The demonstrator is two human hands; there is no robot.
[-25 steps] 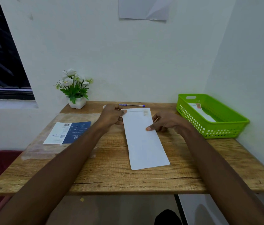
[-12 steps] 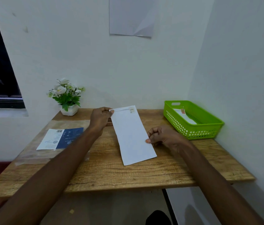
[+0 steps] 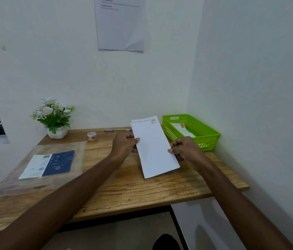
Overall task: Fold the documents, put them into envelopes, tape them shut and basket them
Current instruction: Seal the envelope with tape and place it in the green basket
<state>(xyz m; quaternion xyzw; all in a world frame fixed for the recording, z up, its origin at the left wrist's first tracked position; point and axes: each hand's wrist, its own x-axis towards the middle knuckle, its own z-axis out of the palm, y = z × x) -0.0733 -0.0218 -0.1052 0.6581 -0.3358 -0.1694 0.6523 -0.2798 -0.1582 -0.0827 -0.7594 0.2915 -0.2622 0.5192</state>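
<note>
A long white envelope (image 3: 153, 146) with a small piece of tape at its far end is lifted off the wooden table (image 3: 127, 186), tilted with its far end up. My left hand (image 3: 125, 144) pinches its left edge. My right hand (image 3: 185, 147) pinches its right edge. A green plastic basket (image 3: 208, 134) stands at the table's far right corner with a white envelope (image 3: 182, 129) lying inside. A small roll of tape (image 3: 91, 136) sits at the back of the table.
A blue pen (image 3: 117, 130) lies by the back wall. A potted white flower (image 3: 54, 118) stands at the back left. A clear plastic sleeve with a blue and white sheet (image 3: 47, 164) covers the table's left side. Walls close off the back and right.
The envelope lay flat on the table and is now lifted and shifted right toward the basket. Both hands moved to its side edges. The tape roll has come into view.
</note>
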